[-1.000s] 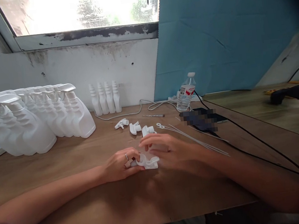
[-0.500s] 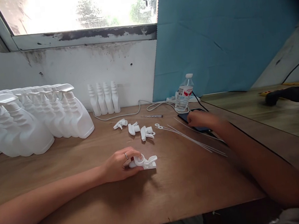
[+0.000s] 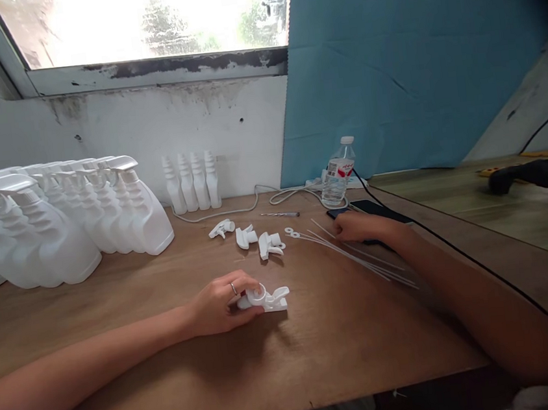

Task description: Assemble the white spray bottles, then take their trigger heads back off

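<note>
My left hand (image 3: 225,301) is closed around a white trigger spray head (image 3: 275,299), whose round collar faces up beside my fingertips. Its lever and body stick out to the right, low over the table. Farther back lie three more white spray heads: one on the left (image 3: 221,229), one in the middle (image 3: 246,236) and one on the right (image 3: 271,246). To the right, my right hand (image 3: 357,227) has its fingers pinched on a thin white tube (image 3: 322,227), with the fingertips partly hidden. More thin tubes (image 3: 353,260) with small white discs at their ends lie beside it.
White spray bottles (image 3: 129,220) stand in rows at the left. Several slim white bottles (image 3: 197,184) stand against the wall. A small screwdriver (image 3: 281,215), a water bottle (image 3: 339,172), a dark phone (image 3: 377,209) and a black cable (image 3: 455,248) lie or stand toward the back and right.
My right hand has moved a little left and nearer, and the thin tube's end has shifted left with it. My left hand keeps its hold on the spray head.
</note>
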`<act>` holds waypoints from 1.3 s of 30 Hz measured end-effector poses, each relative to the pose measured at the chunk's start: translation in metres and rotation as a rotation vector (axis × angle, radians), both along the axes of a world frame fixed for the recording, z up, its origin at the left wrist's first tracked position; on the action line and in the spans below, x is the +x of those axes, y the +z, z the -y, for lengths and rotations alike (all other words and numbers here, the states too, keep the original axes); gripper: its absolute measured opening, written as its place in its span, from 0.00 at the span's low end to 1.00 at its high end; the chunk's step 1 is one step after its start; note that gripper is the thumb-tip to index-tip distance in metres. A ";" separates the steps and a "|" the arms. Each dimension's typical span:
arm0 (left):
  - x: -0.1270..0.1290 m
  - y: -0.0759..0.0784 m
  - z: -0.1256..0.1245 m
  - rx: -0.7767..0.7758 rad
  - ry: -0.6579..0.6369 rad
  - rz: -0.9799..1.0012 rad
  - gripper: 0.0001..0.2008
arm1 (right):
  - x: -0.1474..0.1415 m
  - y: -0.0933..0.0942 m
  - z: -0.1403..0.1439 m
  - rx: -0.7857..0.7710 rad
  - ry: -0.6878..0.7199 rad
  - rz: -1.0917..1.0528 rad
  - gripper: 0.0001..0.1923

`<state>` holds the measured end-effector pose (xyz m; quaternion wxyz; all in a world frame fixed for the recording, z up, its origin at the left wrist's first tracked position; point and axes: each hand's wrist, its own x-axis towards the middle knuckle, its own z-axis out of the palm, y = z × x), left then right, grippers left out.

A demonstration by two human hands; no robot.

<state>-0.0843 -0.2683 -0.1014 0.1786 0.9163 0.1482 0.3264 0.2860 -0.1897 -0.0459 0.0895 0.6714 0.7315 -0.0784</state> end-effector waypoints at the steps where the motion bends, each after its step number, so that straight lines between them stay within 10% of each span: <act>1: 0.000 0.000 0.000 -0.001 0.002 -0.004 0.12 | -0.001 0.000 0.000 -0.005 0.009 0.000 0.09; 39: -0.002 -0.005 -0.003 0.011 0.027 -0.051 0.13 | -0.009 0.017 0.028 -0.231 -0.126 -0.248 0.15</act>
